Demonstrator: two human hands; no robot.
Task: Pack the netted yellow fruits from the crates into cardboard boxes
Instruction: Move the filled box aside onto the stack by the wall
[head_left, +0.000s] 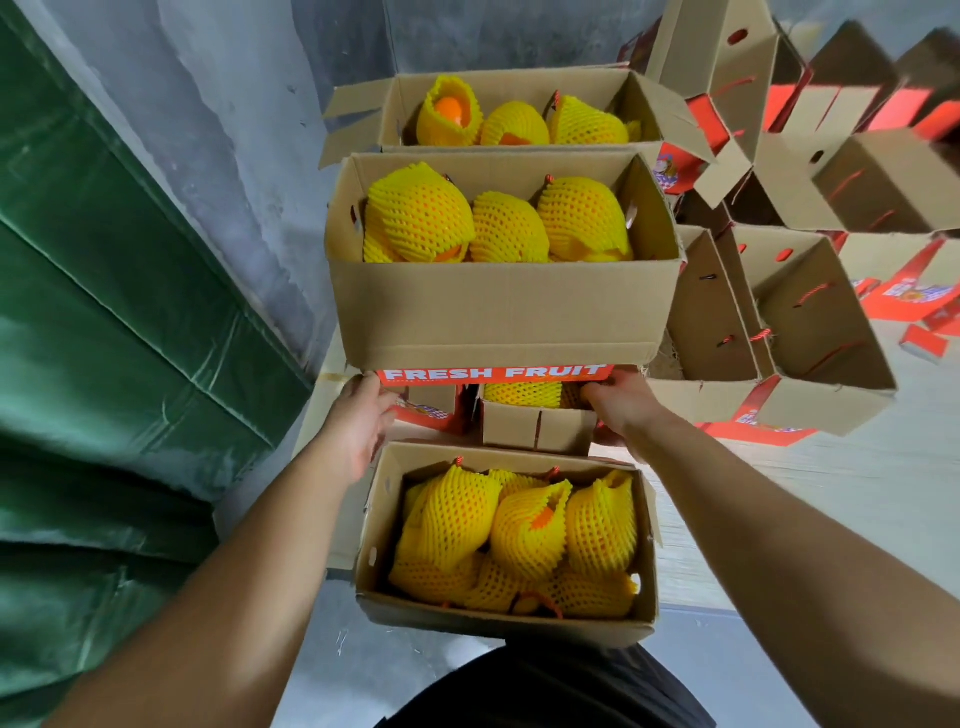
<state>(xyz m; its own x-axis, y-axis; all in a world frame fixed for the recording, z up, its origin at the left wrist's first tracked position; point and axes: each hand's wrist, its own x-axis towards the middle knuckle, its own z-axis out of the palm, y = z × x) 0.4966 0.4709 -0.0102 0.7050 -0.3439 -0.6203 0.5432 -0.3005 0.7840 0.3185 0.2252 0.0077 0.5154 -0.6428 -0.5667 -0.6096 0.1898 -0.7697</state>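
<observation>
Head view: both hands under raised cardboard box (506, 306), red "FRESH FRUIT" panel facing down. Left hand (358, 421) grips bottom left corner, right hand (621, 402) grips bottom right, fingers curled under. Netted yellow fruits (498, 221) inside, three across. Second filled box (506, 540) below, third box (514, 109) behind. Empty boxes (810, 312) stacked right.

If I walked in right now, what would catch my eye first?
Bright yellow netted fruits fill the open middle box, which the left hand and right hand hold at its bottom corners. Another full box sits nearest the person; empty boxes pile at right.
</observation>
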